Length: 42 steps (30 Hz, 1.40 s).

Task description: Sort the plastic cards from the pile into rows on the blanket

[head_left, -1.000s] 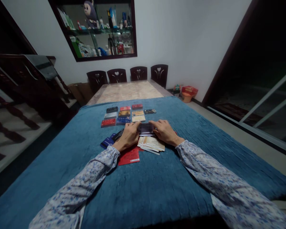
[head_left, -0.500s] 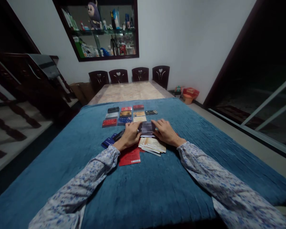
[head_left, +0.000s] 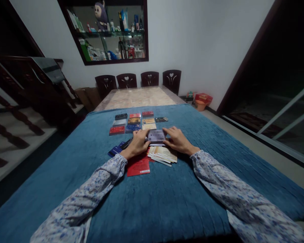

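Note:
Between my two hands is a stack of pale purple cards, lettered on top. My left hand grips its left edge with bent fingers and thumb. On the right edge, the fingers and thumb of my right hand press in the same way. Just in front of the stack lie several fanned cream cards. A red card shows below my left wrist, partly covered. Left of that hand are dark blue cards and a black card.
Beyond my hands are rows of card piles, among them a red pile, a blue pile and a gold pile. A black card lies to their right. A blue cloth covers the near table; chairs stand behind.
The top of the pale purple stack now faces me more and looks lighter. My right hand has shifted slightly right, its fingers still at the stack's edge. The other cards stay put.

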Tool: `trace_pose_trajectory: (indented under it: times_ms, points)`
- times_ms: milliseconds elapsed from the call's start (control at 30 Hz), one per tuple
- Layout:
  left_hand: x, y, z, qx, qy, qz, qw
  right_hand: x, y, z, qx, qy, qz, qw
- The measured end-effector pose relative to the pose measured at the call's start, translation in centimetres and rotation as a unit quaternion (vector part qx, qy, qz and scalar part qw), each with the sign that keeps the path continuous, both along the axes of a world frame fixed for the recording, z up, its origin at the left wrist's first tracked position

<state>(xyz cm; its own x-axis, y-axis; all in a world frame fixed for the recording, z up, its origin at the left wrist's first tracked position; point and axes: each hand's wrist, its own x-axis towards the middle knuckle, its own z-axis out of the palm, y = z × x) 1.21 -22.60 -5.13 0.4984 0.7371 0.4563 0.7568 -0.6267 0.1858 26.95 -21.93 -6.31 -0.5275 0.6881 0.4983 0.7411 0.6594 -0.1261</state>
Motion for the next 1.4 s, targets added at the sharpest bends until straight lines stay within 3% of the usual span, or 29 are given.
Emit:
trace_pose_trajectory:
  times_ms: [200,667,1100,1400]
  points:
    - [-0.1,-0.1,0.5,-0.040,0.015,0.021,0.999,0.1,0.0,0.2,-0.021,-0.004,-0.005,1.000]
    - [-1.3,0.9,1.0,-0.069,0.002,-0.008,0.998,0.4,1.2,0.8,-0.077,0.012,0.044,0.996]
    - [-2.6,1.2,1.4,-0.104,0.024,0.010,0.994,-1.2,1.7,2.1,-0.117,-0.029,0.042,0.992]
    - [-4.0,1.0,2.5,-0.163,0.019,0.048,0.985,-3.2,2.1,3.7,-0.158,-0.064,0.043,0.984]
